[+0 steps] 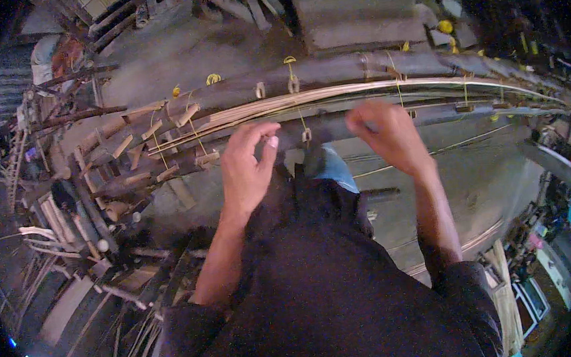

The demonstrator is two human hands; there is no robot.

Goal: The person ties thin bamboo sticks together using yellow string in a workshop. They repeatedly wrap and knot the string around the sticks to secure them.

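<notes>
Head view: the left hand (248, 168) hovers with fingers loosely spread, grasping nothing, its fingertips just at the near edge of a bundle of pale bamboo strips (333, 96). The right hand (389, 133) is blurred and curled near the same edge; I cannot tell whether it pinches a strip or is only closed on itself. The strips lie across the upper middle of the picture, pressed between two dark poles (357, 65) and bound at intervals with yellow ties (290, 64); short wooden pegs (190, 112) stand out at the left end.

To do this step well, I judge both hands should work close together on one strip, keeping it flat against its neighbours and feeding it along the curve, not across it, so the ties stay snug.

The bundle's long axis runs left to right, bowed in this lens, with its frayed ends pointing left toward the pegs and its far end tapering toward the right rim.
</notes>
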